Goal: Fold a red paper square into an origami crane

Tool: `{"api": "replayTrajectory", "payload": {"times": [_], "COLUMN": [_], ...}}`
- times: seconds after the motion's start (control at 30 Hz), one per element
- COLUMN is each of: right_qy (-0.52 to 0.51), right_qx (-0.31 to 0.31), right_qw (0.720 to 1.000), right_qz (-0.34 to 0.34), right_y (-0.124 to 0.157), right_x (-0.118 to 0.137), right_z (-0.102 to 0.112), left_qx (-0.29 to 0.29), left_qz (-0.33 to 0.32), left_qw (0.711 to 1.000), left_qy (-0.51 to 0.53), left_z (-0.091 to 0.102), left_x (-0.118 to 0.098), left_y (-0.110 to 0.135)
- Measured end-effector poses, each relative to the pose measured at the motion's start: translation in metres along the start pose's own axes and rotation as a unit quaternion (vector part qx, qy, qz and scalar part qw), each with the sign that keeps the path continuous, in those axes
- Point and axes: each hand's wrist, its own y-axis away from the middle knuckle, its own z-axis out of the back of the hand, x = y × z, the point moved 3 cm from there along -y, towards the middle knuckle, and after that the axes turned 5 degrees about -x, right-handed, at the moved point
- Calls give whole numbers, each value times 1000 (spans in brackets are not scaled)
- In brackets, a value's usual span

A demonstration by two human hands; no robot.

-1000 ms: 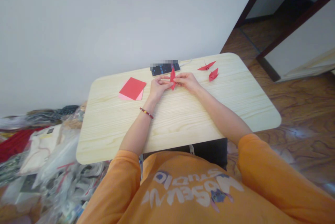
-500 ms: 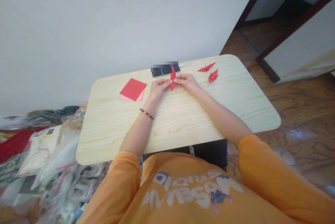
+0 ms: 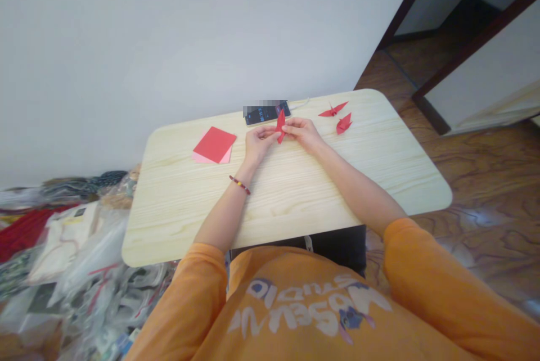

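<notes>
Between my two hands, just above the table, is a narrow piece of folded red paper (image 3: 280, 123) with a pointed upper end. My left hand (image 3: 259, 141) pinches its lower left side, and a beaded bracelet circles that wrist. From the other side my right hand (image 3: 304, 133) grips the same paper between thumb and fingers. My fingertips hide part of its middle. To the right of my hands lie two red origami cranes, one with spread wings (image 3: 334, 109) and one more compact (image 3: 343, 123).
A stack of red and pink paper squares (image 3: 215, 145) lies left on the pale wood table (image 3: 177, 203). Behind my hands a phone (image 3: 266, 114) with a white cable rests near the wall. Bags and clothes (image 3: 84, 260) pile up at the left; a doorway stands right.
The folded paper has tilted slightly, its top leaning right. My left hand has shifted a little to the right; its fingers have changed position on the paper. My right hand has hardly moved.
</notes>
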Motion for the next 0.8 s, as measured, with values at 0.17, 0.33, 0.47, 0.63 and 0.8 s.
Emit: {"api": "replayTrajectory", "payload": {"times": [0.17, 0.33, 0.47, 0.63, 0.8], "right_qy": [8, 13, 22, 54, 60], "right_qx": [13, 7, 14, 22, 43], "right_qw": [1000, 1000, 1000, 998, 997], "right_qz": [12, 13, 18, 33, 36], "right_y": [2, 3, 4, 4, 5], "right_x": [2, 3, 6, 8, 6], "right_z": [-1, -2, -2, -2, -3], "left_qx": [19, 37, 36, 11, -12], "left_qz": [46, 46, 9, -26, -44], "left_qw": [998, 997, 999, 999, 999], "left_qy": [41, 58, 16, -21, 6], "left_z": [-2, -4, -2, 0, 1], "left_x": [0, 2, 1, -4, -2], "left_y": [3, 4, 3, 4, 2]}}
